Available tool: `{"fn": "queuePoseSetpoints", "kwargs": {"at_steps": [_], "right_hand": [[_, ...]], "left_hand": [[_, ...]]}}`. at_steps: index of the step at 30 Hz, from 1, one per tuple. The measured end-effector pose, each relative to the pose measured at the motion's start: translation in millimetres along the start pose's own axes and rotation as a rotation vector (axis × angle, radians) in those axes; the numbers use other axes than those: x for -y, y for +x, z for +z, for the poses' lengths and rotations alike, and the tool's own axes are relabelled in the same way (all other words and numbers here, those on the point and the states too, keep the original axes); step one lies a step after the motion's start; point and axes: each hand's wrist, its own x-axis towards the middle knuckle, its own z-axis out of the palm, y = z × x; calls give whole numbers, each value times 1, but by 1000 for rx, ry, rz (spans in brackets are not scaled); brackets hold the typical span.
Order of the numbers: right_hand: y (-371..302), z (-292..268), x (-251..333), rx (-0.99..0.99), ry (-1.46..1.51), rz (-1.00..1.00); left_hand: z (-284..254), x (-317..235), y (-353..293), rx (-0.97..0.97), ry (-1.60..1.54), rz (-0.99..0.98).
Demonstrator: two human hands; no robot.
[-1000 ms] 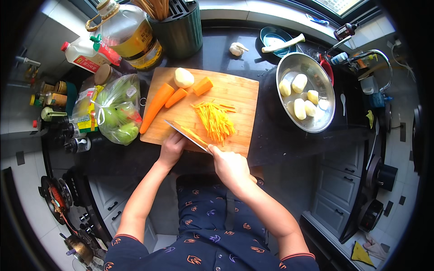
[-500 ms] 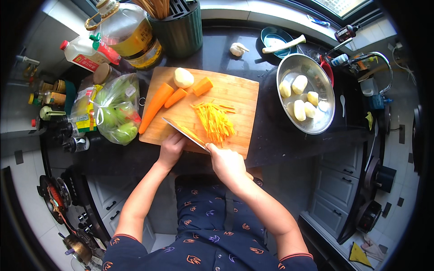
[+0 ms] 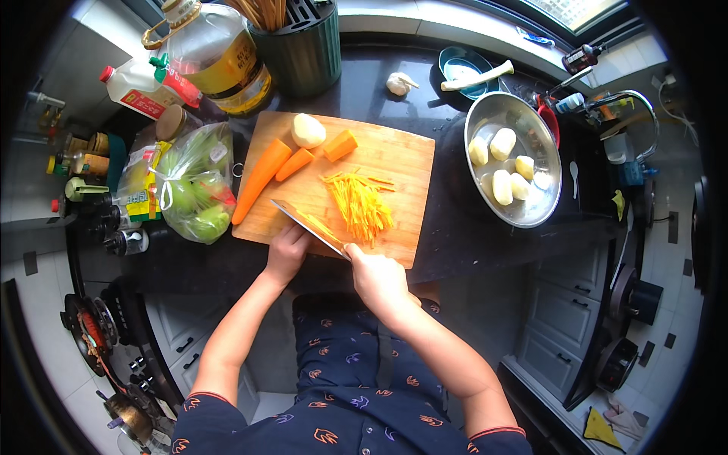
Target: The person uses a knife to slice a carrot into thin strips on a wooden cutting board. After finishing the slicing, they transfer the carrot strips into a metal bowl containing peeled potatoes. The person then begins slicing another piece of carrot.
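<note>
My right hand (image 3: pixel 379 282) grips a knife by its handle. The knife's blade (image 3: pixel 309 227) slants across the near part of a wooden cutting board (image 3: pixel 413 171). My left hand (image 3: pixel 288 252) is closed at the board's near edge, bent fingers against the blade's near side; what they press on is hidden. Freshly cut carrot strips (image 3: pixel 324 227) lie along the blade's far side. Right of them sits a pile of shredded carrot (image 3: pixel 358 211). A large carrot piece (image 3: pixel 262 182), two shorter carrot chunks (image 3: pixel 294 164) and a peeled potato (image 3: pixel 309 131) rest toward the board's far left.
A metal basin (image 3: pixel 547 199) with several peeled potatoes stands right of the board. Behind it is a teal bowl (image 3: pixel 479 89) with a peeler-like tool across it. Garlic (image 3: pixel 400 83) lies behind the board. A bag of green vegetables (image 3: pixel 199 189) and bottles crowd the left.
The knife and my right hand have shifted very slightly. The strips beside the blade lie a little differently. My left hand stays at almost the same spot.
</note>
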Motion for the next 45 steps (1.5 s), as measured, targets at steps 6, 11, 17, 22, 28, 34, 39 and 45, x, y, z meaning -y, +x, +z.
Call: {"fn": "queuePoseSetpoints", "kwargs": {"at_steps": [6, 11, 17, 22, 28, 34, 39, 45], "right_hand": [[3, -9, 2, -5, -11, -4], [-4, -25, 10, 27, -24, -12], [-7, -17, 6, 101, -28, 46], [-2, 0, 2, 13, -19, 24], [-5, -22, 8, 7, -31, -18], [-6, -21, 4, 84, -9, 35], [-1, 1, -3, 10, 39, 30], [2, -10, -5, -6, 33, -21]], "left_hand": [[1, 2, -2, 27, -34, 1], [-6, 5, 1, 26, -60, 50], [-3, 6, 2, -3, -79, 56], [-1, 4, -3, 15, -74, 29], [-1, 3, 2, -31, -69, 40], [4, 4, -5, -34, -42, 25], [1, 1, -3, -23, -38, 25], [-6, -2, 1, 12, -65, 14]]}}
